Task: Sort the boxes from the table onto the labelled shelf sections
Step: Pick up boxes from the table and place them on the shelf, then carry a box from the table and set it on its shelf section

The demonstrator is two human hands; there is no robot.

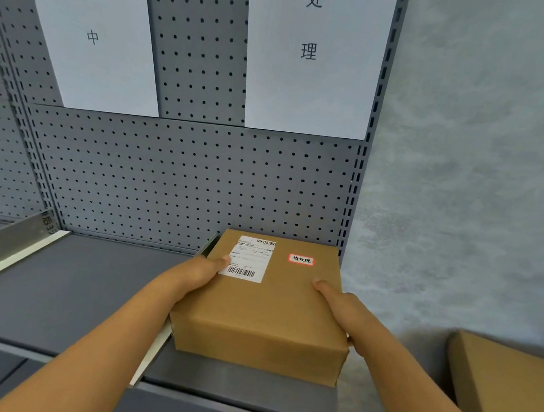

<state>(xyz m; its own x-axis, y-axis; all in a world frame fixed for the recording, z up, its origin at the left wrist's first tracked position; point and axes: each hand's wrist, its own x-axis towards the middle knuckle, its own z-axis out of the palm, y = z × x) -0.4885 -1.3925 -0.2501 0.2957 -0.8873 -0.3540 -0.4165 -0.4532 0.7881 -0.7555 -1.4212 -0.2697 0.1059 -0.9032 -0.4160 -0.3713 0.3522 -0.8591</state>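
A brown cardboard box (267,308) with a white shipping label and a small red-framed sticker lies on the grey shelf (66,289), in the rightmost section. My left hand (196,273) grips its left side, thumb on top near the label. My right hand (337,303) grips its right side, thumb on the top face. Above this section hangs a white paper sign (311,57) with black characters. A second paper sign (91,32) hangs over the section to the left.
A metal divider (153,357) runs along the box's left side; another divider (3,253) stands further left. Grey pegboard (183,180) backs the shelf. Another cardboard box (508,391) sits at the lower right, beside a grey wall.
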